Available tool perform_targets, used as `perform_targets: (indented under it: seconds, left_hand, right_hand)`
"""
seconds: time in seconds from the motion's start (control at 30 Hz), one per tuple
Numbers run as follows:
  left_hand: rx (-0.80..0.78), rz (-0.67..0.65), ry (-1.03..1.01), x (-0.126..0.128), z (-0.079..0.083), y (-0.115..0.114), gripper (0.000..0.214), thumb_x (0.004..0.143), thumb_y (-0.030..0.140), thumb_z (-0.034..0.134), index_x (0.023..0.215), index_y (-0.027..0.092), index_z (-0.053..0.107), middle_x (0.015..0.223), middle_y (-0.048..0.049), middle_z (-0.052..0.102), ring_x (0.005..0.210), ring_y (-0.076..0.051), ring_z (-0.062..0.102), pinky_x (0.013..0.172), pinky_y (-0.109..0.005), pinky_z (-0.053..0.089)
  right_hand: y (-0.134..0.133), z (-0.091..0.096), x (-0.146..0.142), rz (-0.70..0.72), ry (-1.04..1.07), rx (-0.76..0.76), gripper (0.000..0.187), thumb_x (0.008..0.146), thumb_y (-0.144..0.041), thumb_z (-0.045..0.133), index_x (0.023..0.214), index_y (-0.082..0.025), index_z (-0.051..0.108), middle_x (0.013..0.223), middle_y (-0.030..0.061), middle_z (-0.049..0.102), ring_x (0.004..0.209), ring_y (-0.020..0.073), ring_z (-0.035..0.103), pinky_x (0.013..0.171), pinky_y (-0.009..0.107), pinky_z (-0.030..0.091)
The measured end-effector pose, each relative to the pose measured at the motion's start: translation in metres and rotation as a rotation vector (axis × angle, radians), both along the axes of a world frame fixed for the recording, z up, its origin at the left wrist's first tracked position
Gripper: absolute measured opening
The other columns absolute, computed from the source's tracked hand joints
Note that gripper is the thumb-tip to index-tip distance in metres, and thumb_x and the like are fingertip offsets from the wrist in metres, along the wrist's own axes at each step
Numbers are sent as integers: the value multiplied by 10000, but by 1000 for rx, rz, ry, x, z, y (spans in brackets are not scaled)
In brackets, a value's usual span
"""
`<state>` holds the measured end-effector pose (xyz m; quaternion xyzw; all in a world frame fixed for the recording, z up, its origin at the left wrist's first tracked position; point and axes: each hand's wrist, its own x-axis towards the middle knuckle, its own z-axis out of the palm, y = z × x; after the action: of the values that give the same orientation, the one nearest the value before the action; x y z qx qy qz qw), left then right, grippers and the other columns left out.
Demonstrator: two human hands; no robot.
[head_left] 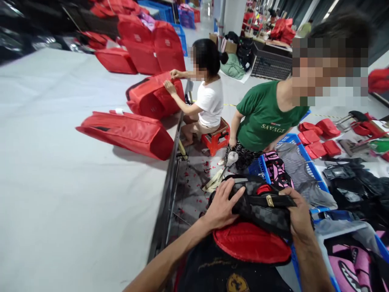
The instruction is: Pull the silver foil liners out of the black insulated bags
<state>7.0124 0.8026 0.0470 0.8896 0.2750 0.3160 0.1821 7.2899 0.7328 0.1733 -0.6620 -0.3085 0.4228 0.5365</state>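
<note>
A black checkered bag (263, 207) with a dark strap and a gold buckle rests on a red padded piece (251, 243) in my lap. My left hand (221, 206) lies flat on the bag's left end, fingers spread over it. My right hand (299, 215) grips the bag's right end, fingers curled round the strap. Below the red piece lies a black bag with a yellow emblem (226, 271).
A large grey table (75, 182) on my left carries long red bags (127, 132). A person in a white shirt (209, 101) sits on a red stool handling a red bag. A person in a green shirt (264, 117) bends over blue crates (291, 162) of bags.
</note>
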Motion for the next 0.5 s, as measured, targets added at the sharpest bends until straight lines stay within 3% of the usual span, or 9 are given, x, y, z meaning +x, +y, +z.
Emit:
perform_targets:
  seconds: [0.07, 0.13, 0.2, 0.27, 0.3, 0.4, 0.5]
  left_hand:
    - [52, 8, -80, -14, -15, 2, 1188, 859, 262, 821, 1886, 285, 223, 1921, -266, 261, 1746, -525, 347, 1345, -734, 436]
    - [53, -5, -163, -28, -18, 5, 1086, 878, 248, 696, 1878, 277, 271, 1926, -227, 287, 1754, -493, 354, 1351, -696, 450]
    - [1, 6, -226, -38, -12, 8, 990, 902, 240, 618, 1855, 277, 350, 1901, -191, 376, 1744, -448, 399, 1367, -651, 451]
    - [-77, 45, -268, -43, -2, 11, 932, 908, 224, 581, 1825, 278, 424, 1866, -167, 458, 1718, -408, 461, 1380, -616, 448]
    - [-116, 67, -281, -43, 4, 13, 918, 902, 212, 571, 1811, 275, 453, 1851, -159, 487, 1703, -391, 489, 1386, -603, 445]
    - [-218, 107, -300, -35, 21, 26, 905, 873, 183, 555, 1774, 263, 521, 1822, -133, 538, 1675, -354, 534, 1411, -590, 421]
    - [-285, 121, -291, -23, 32, 50, 912, 832, 158, 564, 1738, 262, 576, 1786, -106, 589, 1660, -334, 551, 1426, -590, 409]
  right_hand:
    - [3, -1, -7, 111, -86, -32, 387, 796, -516, 938, 855, -246, 668, 672, -31, 647, 586, 152, 572, 544, 243, 436]
    - [3, -4, -10, 229, -240, -35, 426, 801, -545, 956, 1014, -263, 717, 784, -16, 706, 690, 191, 665, 619, 278, 545]
    - [2, -13, -11, 335, -447, 7, 716, 761, -546, 1001, 1368, -299, 714, 1065, 34, 778, 957, 271, 770, 848, 393, 677]
    - [2, -27, -11, 414, -681, 79, 1086, 754, -539, 1017, 1692, -325, 514, 1344, 93, 737, 1237, 346, 749, 1093, 534, 669]
    - [4, -35, -12, 433, -797, 124, 1166, 788, -515, 997, 1775, -327, 404, 1443, 119, 694, 1339, 372, 710, 1175, 589, 634]
    - [15, -56, -14, 418, -1064, 267, 1119, 906, -331, 838, 1845, -321, 230, 1652, 170, 551, 1547, 416, 569, 1302, 690, 529]
    - [38, -65, -14, 345, -1197, 355, 1111, 913, -191, 721, 1862, -320, 160, 1755, 185, 451, 1633, 426, 491, 1333, 728, 492]
